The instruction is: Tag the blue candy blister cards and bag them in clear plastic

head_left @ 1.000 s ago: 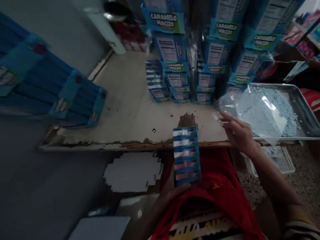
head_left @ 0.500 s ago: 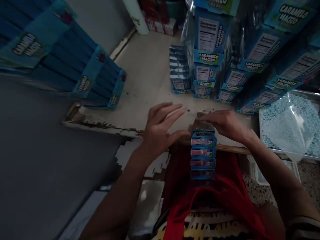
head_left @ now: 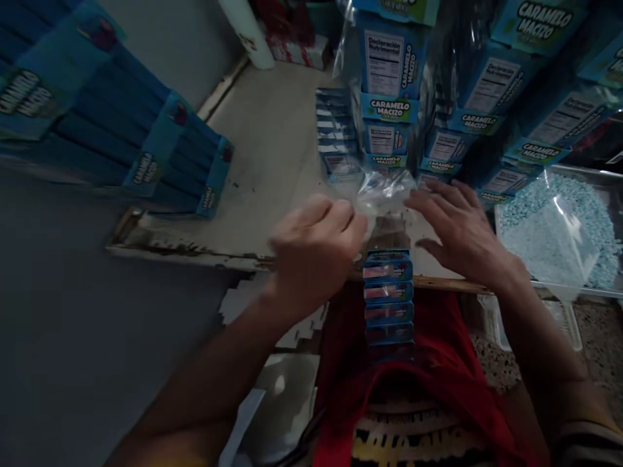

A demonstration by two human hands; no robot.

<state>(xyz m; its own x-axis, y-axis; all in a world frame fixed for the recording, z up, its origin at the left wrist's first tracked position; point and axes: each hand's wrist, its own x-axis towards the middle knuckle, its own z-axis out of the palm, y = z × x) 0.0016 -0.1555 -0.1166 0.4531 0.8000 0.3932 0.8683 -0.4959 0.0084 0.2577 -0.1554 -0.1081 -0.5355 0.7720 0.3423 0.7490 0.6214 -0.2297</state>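
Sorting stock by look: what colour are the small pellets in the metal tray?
Pale blue pellets, heaped in the metal tray; the head view shows them.

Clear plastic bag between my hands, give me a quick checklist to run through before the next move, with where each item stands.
1. Left hand pinches the clear plastic bag: ok.
2. Right hand on the bag: cannot tell; fingers spread beside it.
3. Bag mouth open: cannot tell, blurred.
4. Row of small blue boxes lined up from table edge to lap: ok.
5. Bare worn table behind the bag: ok.
6. Tray of pale blue candy apart from the hands: ok.
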